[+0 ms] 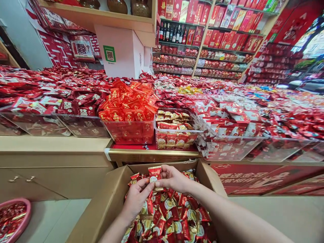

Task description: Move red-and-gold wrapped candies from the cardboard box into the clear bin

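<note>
Both my hands are over an open cardboard box full of small red and gold wrapped candies. Between them they pinch one red and gold candy packet, held upright above the pile. My left hand grips its lower edge with closed fingers. My right hand pinches its right side from above. Just beyond the box, a clear plastic bin on the counter holds the same kind of candy, about half full.
A long counter carries several clear bins heaped with red wrapped sweets. A beige cabinet with drawers stands at the left. A pink basin of candies sits on the floor at lower left. Shelves of red boxes and bottles line the back.
</note>
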A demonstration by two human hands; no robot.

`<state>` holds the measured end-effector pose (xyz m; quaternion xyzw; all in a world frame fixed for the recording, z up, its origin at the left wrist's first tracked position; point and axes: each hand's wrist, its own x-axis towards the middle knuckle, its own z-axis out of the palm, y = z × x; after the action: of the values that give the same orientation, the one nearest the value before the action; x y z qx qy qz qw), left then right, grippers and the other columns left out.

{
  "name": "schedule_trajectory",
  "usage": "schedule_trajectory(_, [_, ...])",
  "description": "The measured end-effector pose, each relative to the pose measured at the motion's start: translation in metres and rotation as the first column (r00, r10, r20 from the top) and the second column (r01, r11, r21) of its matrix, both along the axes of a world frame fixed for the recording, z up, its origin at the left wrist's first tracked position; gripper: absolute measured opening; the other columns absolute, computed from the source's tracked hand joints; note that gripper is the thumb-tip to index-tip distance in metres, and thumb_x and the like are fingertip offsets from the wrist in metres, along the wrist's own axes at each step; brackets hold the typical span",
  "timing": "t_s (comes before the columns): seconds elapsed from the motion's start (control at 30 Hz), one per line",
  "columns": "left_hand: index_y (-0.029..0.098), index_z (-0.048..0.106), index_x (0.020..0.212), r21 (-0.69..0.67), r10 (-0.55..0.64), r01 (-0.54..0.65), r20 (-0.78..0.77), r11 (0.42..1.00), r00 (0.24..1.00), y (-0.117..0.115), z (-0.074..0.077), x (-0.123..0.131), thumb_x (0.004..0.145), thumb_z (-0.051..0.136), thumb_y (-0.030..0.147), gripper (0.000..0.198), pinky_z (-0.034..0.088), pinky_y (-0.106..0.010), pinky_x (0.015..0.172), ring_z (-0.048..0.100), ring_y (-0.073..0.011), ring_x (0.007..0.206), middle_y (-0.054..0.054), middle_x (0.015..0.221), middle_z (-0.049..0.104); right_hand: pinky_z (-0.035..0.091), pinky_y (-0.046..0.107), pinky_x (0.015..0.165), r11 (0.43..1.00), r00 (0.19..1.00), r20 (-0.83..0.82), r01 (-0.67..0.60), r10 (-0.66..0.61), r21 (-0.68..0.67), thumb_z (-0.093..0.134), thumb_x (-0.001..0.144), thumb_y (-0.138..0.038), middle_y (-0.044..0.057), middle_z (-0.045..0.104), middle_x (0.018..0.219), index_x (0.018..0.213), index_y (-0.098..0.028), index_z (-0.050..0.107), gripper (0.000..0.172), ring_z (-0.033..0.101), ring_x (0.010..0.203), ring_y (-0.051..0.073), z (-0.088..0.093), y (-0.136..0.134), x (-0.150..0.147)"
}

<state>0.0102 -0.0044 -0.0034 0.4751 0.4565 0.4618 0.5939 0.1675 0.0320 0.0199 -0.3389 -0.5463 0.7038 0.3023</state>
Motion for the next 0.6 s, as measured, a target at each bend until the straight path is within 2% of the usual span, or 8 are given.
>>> schedule_trajectory(0.13, [0.017,0.069,0.079,0.015,0.02,-0.02,-0.007,1.0,1.0,0.0,-0.002,-0.003,0.065,0.064,0.029,0.02,0.045,-0.024,0.065,0.059,-0.0174,0.07,0.0,0.069,0.07,0.035,0.021,0.053,1.0,1.0,0.031,0.004,-0.004,-0.008,0.072,0.05,-0.038,-0.004,0.051,0.063,0.078,-0.016,0.046,0.044,0.046,0.056,0.008,0.0,0.0,0.0])
schedule_trajectory(0.2, [0.017,0.068,0.079,0.023,0.065,-0.064,-0.019,0.998,0.998,0.001,-0.005,-0.003,0.064,0.065,0.029,0.02,0.045,-0.024,0.068,0.06,-0.0178,0.072,0.0,0.071,0.07,0.036,0.022,0.053,0.996,0.989,0.141,0.039,-0.05,0.083,0.067,0.058,-0.036,-0.003,0.051,0.063,0.078,-0.016,0.046,0.035,0.047,0.056,0.009,0.0,-0.001,-0.001])
schedule_trajectory(0.23, [0.017,0.067,0.083,0.019,0.089,-0.088,-0.019,0.996,0.996,0.001,-0.007,-0.003,0.064,0.065,0.029,0.023,0.045,-0.025,0.07,0.06,-0.0181,0.075,-0.001,0.074,0.07,0.036,0.023,0.053,0.98,0.966,0.232,0.069,-0.113,0.188,0.064,0.063,-0.034,-0.002,0.052,0.065,0.078,-0.016,0.046,0.029,0.047,0.057,0.01,0.0,-0.002,-0.001])
schedule_trajectory(0.27, [0.018,0.065,0.089,0.0,0.101,-0.101,-0.005,0.995,0.995,0.001,-0.008,-0.002,0.063,0.065,0.029,0.029,0.045,-0.027,0.073,0.061,-0.0185,0.079,-0.002,0.077,0.07,0.037,0.024,0.056,0.941,0.923,0.328,0.09,-0.202,0.326,0.059,0.067,-0.03,0.0,0.053,0.067,0.078,-0.016,0.047,0.021,0.048,0.06,0.011,0.0,-0.003,-0.001])
schedule_trajectory(0.33, [0.019,0.057,0.104,-0.076,0.088,-0.083,0.075,0.994,0.993,0.0,-0.009,0.001,0.064,0.065,0.029,0.042,0.043,-0.03,0.082,0.06,-0.0193,0.089,-0.004,0.087,0.07,0.039,0.028,0.063,0.804,0.801,0.464,0.035,-0.378,0.593,0.052,0.071,-0.021,0.003,0.054,0.076,0.081,-0.017,0.05,0.011,0.049,0.07,0.015,0.001,-0.006,-0.002])
schedule_trajectory(0.4, [0.017,0.052,0.11,-0.142,0.049,-0.021,0.196,0.99,0.979,-0.001,-0.006,0.005,0.066,0.064,0.028,0.047,0.04,-0.033,0.088,0.057,-0.0199,0.097,-0.007,0.096,0.069,0.039,0.029,0.07,0.692,0.739,0.516,-0.095,-0.433,0.716,0.05,0.071,-0.016,0.005,0.053,0.085,0.088,-0.018,0.051,0.017,0.049,0.079,0.017,0.002,-0.011,-0.003])
schedule_trajectory(0.5, [0.017,0.057,0.103,-0.181,0.072,-0.016,0.306,0.983,0.949,-0.003,0.0,0.008,0.069,0.061,0.027,0.035,0.039,-0.034,0.09,0.059,-0.02,0.093,-0.006,0.099,0.068,0.041,0.027,0.072,0.646,0.789,0.509,-0.195,-0.344,0.738,0.051,0.07,-0.015,0.005,0.051,0.089,0.099,-0.02,0.049,0.029,0.049,0.084,0.016,0.004,-0.016,-0.006])
schedule_trajectory(0.6, [0.019,0.059,0.095,-0.277,0.131,-0.028,0.359,0.96,0.924,-0.003,0.005,0.008,0.071,0.059,0.028,0.026,0.046,-0.035,0.079,0.066,-0.0184,0.073,-0.002,0.082,0.072,0.042,0.025,0.07,0.65,0.833,0.408,-0.08,-0.373,0.756,0.05,0.071,-0.015,0.005,0.051,0.088,0.096,-0.019,0.052,0.025,0.049,0.08,0.014,0.005,-0.015,-0.007])
